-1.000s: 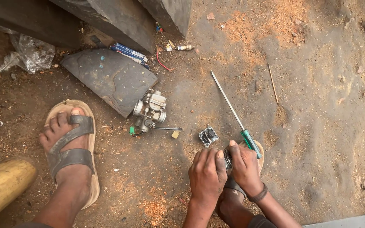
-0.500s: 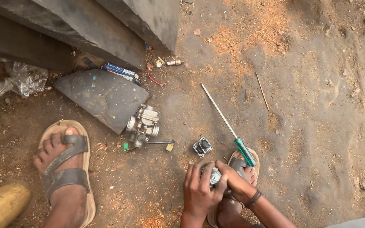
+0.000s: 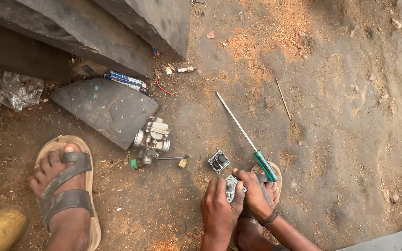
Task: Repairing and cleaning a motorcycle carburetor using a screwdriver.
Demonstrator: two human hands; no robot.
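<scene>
Both your hands are down low near the bottom edge of the dirt ground [image 3: 350, 139], right over your sandaled foot. Your left hand [image 3: 219, 207] comes up from below with the knuckles facing the camera, fingers [image 3: 212, 190] curled tight around a small grey metal part [image 3: 231, 185], thumb pressed on its side. Your right hand [image 3: 256, 195] meets it from the other side, fingers bent and pinching the same part, wrist cocked inward with a dark braided band round it. So both grips are closed on that one piece, held just above your toes.

Just past your right hand lies a long screwdriver [image 3: 245, 137], thin steel shaft with a glossy green handle, its handle end almost touching your knuckles. A little square black-and-silver cover [image 3: 219, 161] sits flat in the dirt just beside your left hand. Further left there's the chunky cast-metal carburetor [image 3: 153, 139], resting against a curved slab of worn black rubber [image 3: 105, 107]. The ground is packed, gritty, with rusty orange dust patches.
</scene>
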